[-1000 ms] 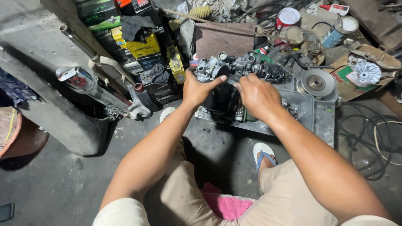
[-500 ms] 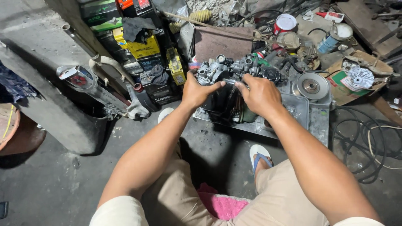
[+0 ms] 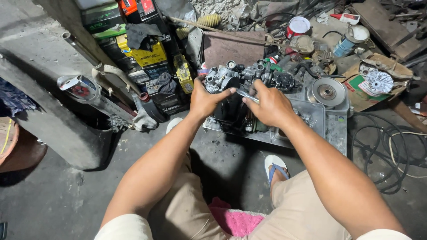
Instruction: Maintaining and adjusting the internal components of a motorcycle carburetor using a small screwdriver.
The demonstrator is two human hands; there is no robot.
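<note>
Greasy metal engine assembly (image 3: 249, 82) gripped by your left hand (image 3: 205, 100); right hand (image 3: 271, 106) clamps a wrench (image 3: 246, 95) beside it

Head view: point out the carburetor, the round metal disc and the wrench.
carburetor (image 3: 221, 78), head view, on its grey body.
round metal disc (image 3: 328, 92), head view, on its hub.
wrench (image 3: 247, 95), head view, on its shaft.

A grey metal engine part (image 3: 231, 78) sits beside a yellow battery (image 3: 149, 55), red-and-white can (image 3: 297, 26) (white-lidded) and pink cloth (image 3: 235, 220).
</note>
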